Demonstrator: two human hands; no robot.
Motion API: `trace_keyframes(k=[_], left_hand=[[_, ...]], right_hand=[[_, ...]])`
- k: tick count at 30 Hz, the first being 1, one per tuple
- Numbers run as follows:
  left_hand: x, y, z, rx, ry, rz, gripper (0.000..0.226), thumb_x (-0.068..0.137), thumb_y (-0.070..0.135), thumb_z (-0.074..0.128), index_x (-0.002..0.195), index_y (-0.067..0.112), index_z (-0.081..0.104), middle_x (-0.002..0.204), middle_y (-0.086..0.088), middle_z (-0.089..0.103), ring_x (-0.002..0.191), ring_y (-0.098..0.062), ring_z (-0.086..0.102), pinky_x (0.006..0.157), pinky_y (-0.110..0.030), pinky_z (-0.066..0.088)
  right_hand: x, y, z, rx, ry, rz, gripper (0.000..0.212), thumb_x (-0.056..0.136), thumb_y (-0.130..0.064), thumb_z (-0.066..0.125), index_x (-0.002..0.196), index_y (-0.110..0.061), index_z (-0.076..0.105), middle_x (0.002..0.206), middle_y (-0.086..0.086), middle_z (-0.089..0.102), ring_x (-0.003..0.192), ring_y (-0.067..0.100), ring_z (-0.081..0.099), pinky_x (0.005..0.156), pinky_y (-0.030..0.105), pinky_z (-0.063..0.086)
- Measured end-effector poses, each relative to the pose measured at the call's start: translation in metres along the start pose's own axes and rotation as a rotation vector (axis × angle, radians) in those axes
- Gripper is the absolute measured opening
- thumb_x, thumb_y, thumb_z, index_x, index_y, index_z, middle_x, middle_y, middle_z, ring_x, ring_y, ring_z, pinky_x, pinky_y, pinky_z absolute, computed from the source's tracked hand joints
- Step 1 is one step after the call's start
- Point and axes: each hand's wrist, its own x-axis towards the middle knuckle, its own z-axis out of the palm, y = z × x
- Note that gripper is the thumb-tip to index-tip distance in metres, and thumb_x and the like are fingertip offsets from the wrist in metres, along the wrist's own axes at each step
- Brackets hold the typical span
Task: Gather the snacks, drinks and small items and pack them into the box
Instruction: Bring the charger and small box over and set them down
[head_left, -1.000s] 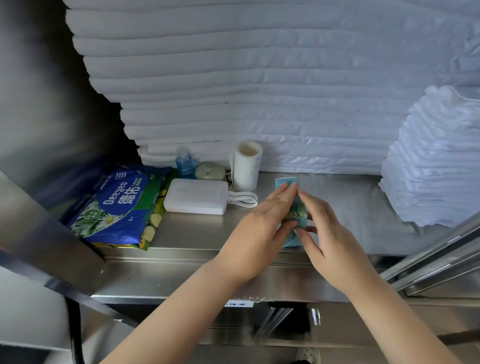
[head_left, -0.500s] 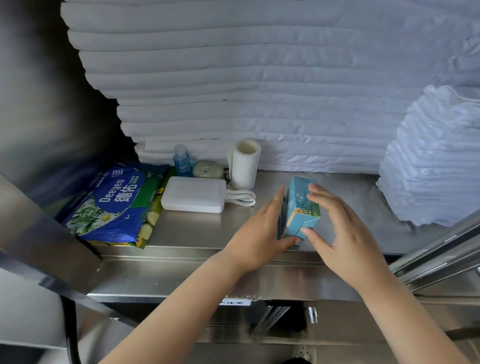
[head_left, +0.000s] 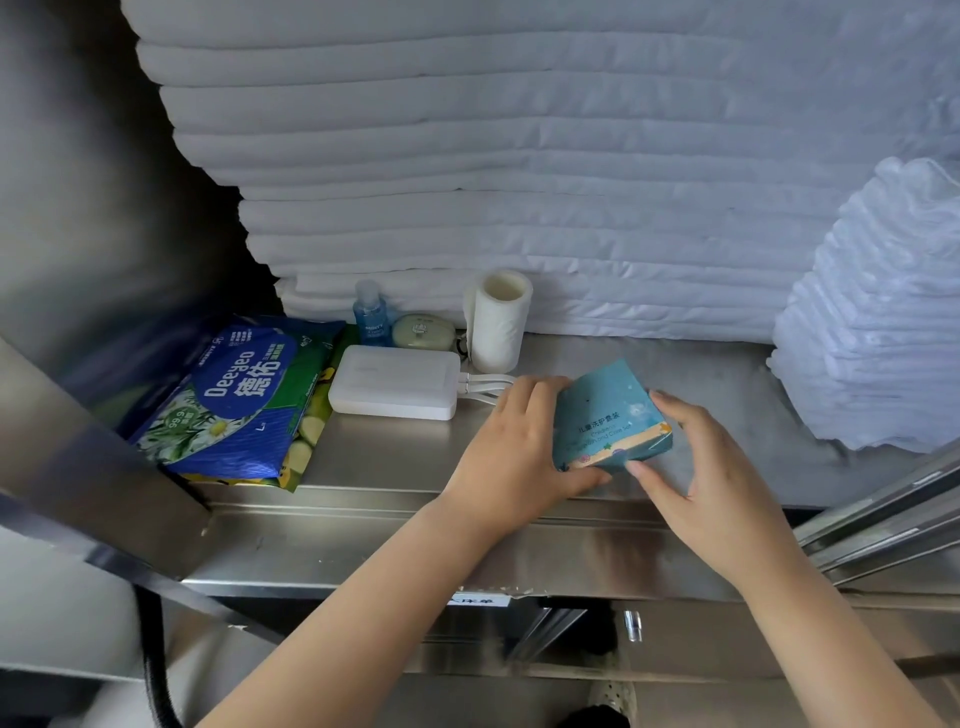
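Observation:
A small teal carton (head_left: 608, 415) with printed text is tilted up off the steel shelf (head_left: 701, 395). My left hand (head_left: 519, 457) grips its left side, thumb curled under the front corner. My right hand (head_left: 711, 467) holds its right side, fingers along the edge and thumb at the bottom. On the shelf's left lie a blue and green wipes pack (head_left: 234, 395), a white power bank (head_left: 397, 387) with white cables, a small blue bottle (head_left: 370, 314), a pale green oval case (head_left: 423, 332) and a white paper roll (head_left: 500, 319).
Stacked white folded linen (head_left: 519, 156) fills the back behind the shelf, and a second white pile (head_left: 878, 322) stands at the right. A metal frame post (head_left: 93, 467) slants at the left and metal rails (head_left: 883, 519) at the right.
The teal carton lay flat under both hands a second ago. Both hands have lifted and turned it, so its printed face now shows.

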Motion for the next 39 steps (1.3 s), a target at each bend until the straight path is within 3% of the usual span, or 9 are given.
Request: trace_keyframes(k=[4,11,15,19,24,28,31,34,39], left_hand=[[0.001,0.0,0.003,0.024,-0.02,0.002,0.077,0.068,0.035,0.081,0.127,0.001,0.045,0.122,-0.009,0.049,0.114,-0.021,0.044,0.096,-0.016,0.026],[-0.001,-0.004,0.003,-0.001,-0.075,-0.003,0.078,0.069,0.036,0.08,0.131,0.006,0.042,0.128,-0.005,0.047,0.118,-0.019,0.042,0.097,-0.018,0.028],[-0.009,-0.008,-0.004,0.102,-0.048,0.09,0.065,0.075,0.029,0.076,0.13,0.006,0.048,0.136,-0.008,0.045,0.125,-0.022,0.042,0.104,-0.027,0.033],[-0.025,-0.012,0.002,0.292,0.008,0.291,0.035,0.085,0.014,0.065,0.119,0.008,0.062,0.122,-0.008,0.061,0.115,-0.027,0.056,0.088,-0.037,0.051],[-0.024,-0.011,0.004,0.328,0.001,0.27,0.044,0.076,-0.002,0.072,0.118,0.007,0.064,0.124,-0.008,0.062,0.118,-0.025,0.056,0.081,-0.033,0.055],[-0.002,-0.008,0.006,0.405,0.038,0.261,0.034,0.073,-0.004,0.065,0.106,0.003,0.068,0.114,-0.011,0.067,0.109,-0.029,0.062,0.08,-0.034,0.054],[0.015,-0.009,0.015,0.409,0.003,0.148,0.048,0.066,-0.014,0.066,0.113,-0.003,0.063,0.12,-0.017,0.062,0.116,-0.035,0.056,0.093,-0.039,0.048],[0.025,-0.014,0.028,0.501,-0.078,0.049,0.055,0.087,0.0,0.047,0.14,-0.001,0.034,0.149,-0.018,0.03,0.141,-0.03,0.023,0.115,-0.035,0.017],[0.032,-0.026,0.034,0.65,-0.124,-0.033,0.059,0.096,0.015,0.027,0.148,0.001,0.003,0.156,-0.017,0.001,0.144,-0.027,-0.002,0.116,-0.035,-0.001]], right_hand=[[-0.003,0.005,0.004,-0.118,-0.059,0.097,0.055,0.075,-0.027,0.076,0.122,-0.013,0.05,0.12,0.003,0.061,0.106,0.014,0.054,0.075,0.012,0.033],[-0.004,0.003,0.004,-0.097,-0.039,0.092,0.056,0.077,-0.025,0.074,0.126,-0.013,0.048,0.124,0.0,0.056,0.113,0.014,0.051,0.083,0.015,0.036],[-0.007,0.0,0.005,-0.081,0.025,-0.032,0.04,0.079,-0.015,0.071,0.117,-0.013,0.058,0.12,-0.002,0.055,0.109,0.016,0.053,0.082,0.019,0.045],[-0.009,0.0,0.009,-0.133,0.095,-0.069,0.035,0.077,-0.009,0.074,0.111,-0.006,0.064,0.116,0.003,0.059,0.105,0.021,0.056,0.089,0.02,0.04],[-0.006,-0.001,0.016,-0.166,0.129,-0.094,0.032,0.077,-0.01,0.073,0.108,-0.004,0.065,0.116,0.004,0.062,0.106,0.015,0.054,0.091,0.019,0.038],[0.013,-0.003,0.02,-0.192,0.128,-0.032,0.029,0.076,-0.008,0.074,0.104,-0.008,0.065,0.113,0.003,0.064,0.1,0.023,0.061,0.079,0.026,0.048],[0.035,-0.001,0.024,-0.202,0.104,0.009,0.029,0.076,-0.003,0.073,0.104,-0.007,0.065,0.116,0.006,0.064,0.102,0.028,0.061,0.08,0.033,0.05],[0.056,0.002,0.03,-0.18,0.081,0.044,0.03,0.079,-0.002,0.069,0.108,-0.006,0.065,0.122,0.007,0.062,0.105,0.028,0.06,0.083,0.035,0.049],[0.075,0.001,0.037,-0.118,0.077,0.021,0.029,0.081,-0.002,0.068,0.11,-0.004,0.065,0.122,0.008,0.062,0.107,0.026,0.06,0.087,0.03,0.046]])
